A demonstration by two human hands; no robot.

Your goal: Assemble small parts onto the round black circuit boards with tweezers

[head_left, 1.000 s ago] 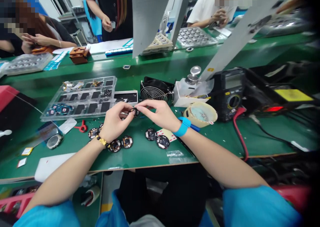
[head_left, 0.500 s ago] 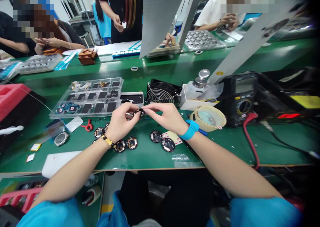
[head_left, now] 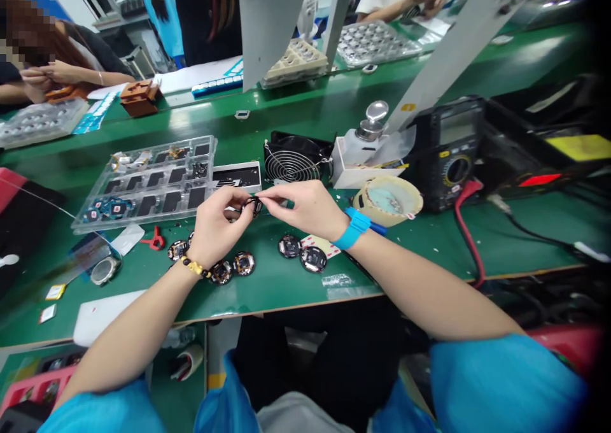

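Note:
My left hand (head_left: 217, 223), with a beaded bracelet at the wrist, grips a small round black electronic module (head_left: 254, 207) that looks like the inside of a watch. Thumb and finger of my right hand (head_left: 305, 210) are pinched together at the module's right edge; whatever is between them is too small to make out. A blue band circles that wrist. Below my left hand lie several similar round modules (head_left: 244, 263), some partly hidden by it. Two more modules (head_left: 314, 259) lie below my right hand, beside a patterned card (head_left: 328, 247).
Behind my hands stand a clear compartment tray (head_left: 143, 188), a black fan (head_left: 298, 158), a white box with a pump bottle (head_left: 365, 141) and a round tub (head_left: 389, 207). A multimeter (head_left: 456, 146) with a red lead is right. Left lies a red clamp (head_left: 154, 239). Co-workers sit opposite.
The view has shifted, so most bench items appear higher and further left. My hands stay together at the module. The standing co-worker's arm is raised, and a hand over the far tray is gone.

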